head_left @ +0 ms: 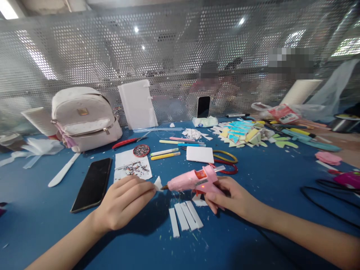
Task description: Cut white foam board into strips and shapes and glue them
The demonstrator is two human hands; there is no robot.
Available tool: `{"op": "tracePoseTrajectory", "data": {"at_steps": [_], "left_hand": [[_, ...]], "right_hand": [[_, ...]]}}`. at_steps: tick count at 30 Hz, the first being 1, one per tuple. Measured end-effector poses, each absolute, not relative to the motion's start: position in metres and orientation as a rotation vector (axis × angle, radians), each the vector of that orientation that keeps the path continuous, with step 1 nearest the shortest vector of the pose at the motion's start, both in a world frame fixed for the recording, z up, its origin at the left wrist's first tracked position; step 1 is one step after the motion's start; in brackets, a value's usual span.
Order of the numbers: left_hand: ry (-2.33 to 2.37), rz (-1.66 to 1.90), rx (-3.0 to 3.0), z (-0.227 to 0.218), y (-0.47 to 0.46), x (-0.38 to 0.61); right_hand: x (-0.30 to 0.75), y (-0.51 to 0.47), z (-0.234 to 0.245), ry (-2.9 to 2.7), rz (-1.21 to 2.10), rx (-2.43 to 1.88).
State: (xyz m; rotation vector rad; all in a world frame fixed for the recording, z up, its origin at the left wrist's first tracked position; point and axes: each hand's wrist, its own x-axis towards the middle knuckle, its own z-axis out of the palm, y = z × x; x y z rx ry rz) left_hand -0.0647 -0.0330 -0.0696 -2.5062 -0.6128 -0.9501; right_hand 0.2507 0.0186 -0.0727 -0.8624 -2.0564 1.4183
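Observation:
My right hand is wrapped round the handle of a pink hot glue gun, which points left. Its nozzle tip touches or nearly touches a small white piece, paper or foam board. The fingers of my left hand pinch that piece at its left side. Below the glue gun several white strips lie side by side on the blue table. Another white scrap lies partly hidden behind the gun and my right fingers.
Left are a black phone, a white knife and a white backpack. Markers, scissors, a white block and a pile of coloured pieces lie beyond my hands. A black cable loops at right.

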Motion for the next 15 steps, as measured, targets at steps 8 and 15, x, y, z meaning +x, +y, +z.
{"op": "tracePoseTrajectory", "data": {"at_steps": [8, 15], "left_hand": [[-0.577, -0.946, -2.505, -0.0632, -0.0337, -0.0593], [-0.593, -0.947, -2.502, -0.0640, -0.0344, -0.0598]], "right_hand": [[0.2489, 0.0185, -0.0700, -2.076, 1.380, -0.883], [0.2501, 0.0173, -0.0706, -2.076, 1.392, -0.886]]}}
